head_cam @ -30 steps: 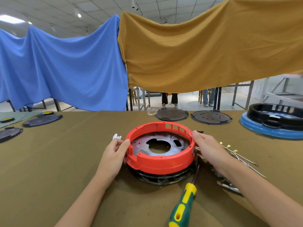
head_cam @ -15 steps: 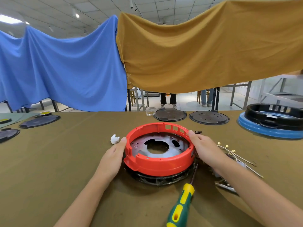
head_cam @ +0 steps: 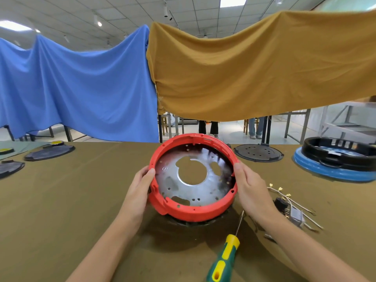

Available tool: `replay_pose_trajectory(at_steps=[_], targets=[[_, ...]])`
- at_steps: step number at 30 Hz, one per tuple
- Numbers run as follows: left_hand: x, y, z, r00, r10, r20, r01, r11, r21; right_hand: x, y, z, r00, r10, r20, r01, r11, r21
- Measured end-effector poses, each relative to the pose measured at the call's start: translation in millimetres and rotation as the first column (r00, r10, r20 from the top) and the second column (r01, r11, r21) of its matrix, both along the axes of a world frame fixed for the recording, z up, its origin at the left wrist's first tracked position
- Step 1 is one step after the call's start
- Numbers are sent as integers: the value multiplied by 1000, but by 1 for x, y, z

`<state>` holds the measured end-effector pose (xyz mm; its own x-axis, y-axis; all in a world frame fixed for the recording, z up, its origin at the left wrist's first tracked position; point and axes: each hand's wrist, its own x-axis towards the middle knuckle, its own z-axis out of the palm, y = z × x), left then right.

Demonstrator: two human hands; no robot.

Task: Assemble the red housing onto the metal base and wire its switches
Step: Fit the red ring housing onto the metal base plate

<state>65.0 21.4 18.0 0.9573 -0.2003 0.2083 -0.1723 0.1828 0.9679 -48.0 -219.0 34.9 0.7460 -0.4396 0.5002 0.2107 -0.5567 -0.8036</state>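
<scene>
The red ring housing [head_cam: 195,212] with the round metal base plate [head_cam: 183,190] inside it is lifted and tilted toward me, its far rim raised. My left hand [head_cam: 140,192] grips the left rim, thumb on the inner edge. My right hand [head_cam: 250,190] grips the right rim. A dark round part [head_cam: 189,223] stays on the table under the housing, mostly hidden. Wires with brass terminals [head_cam: 284,197] and a small switch block [head_cam: 293,213] lie to the right.
A green and yellow screwdriver [head_cam: 225,255] lies near the front edge. Dark round lids [head_cam: 258,152] [head_cam: 48,152] sit at the back, and a black ring on a blue base [head_cam: 335,159] stands at the far right. Blue and mustard cloths hang behind the olive table [head_cam: 71,200].
Both hands lifted the red housing with the metal plate off the dark part and tipped it up toward me. The small white piece at the left is no longer in view.
</scene>
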Motion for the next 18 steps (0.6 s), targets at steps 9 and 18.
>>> replay_pose_trajectory(at_steps=[9,18], targets=[[-5,-3,3,994,-106,-19,103,984,-144,-7,13,-1,987,5,160,-10,1000,27],[-9,7,12,996,-74,54,83,979,-184,-4,12,-4,981,55,184,-62,998,29]])
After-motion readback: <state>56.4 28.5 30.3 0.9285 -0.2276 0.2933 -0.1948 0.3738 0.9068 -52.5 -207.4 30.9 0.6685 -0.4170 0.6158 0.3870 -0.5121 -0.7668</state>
